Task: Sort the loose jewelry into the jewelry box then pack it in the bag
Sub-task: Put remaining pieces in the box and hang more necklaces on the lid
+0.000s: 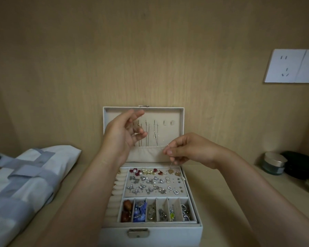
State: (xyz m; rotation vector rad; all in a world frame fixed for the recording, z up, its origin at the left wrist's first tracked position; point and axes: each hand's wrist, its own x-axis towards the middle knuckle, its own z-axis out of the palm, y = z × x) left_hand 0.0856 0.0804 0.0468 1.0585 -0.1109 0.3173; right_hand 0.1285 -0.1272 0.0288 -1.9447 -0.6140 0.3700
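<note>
Wooden desk [221, 193] carries our open jewelry box [177, 234] at its front edge, the bag [25, 184] at the left edge. Our right hand [191, 150] pinches a thin chain [170, 164] hanging below the fingertips [169, 152]; our left hand [121, 132] has its fingers loosely spread.

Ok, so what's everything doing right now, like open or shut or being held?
jewelry box: open, lid standing upright.
necklaces: hanging inside the lid.
thin chain: pinched by the right hand, dangling.
left hand: up at the lid's hooks, grip unclear.
tote bag: lying flat.
cream jar: lid on.
wall socket: nothing plugged in.
</note>
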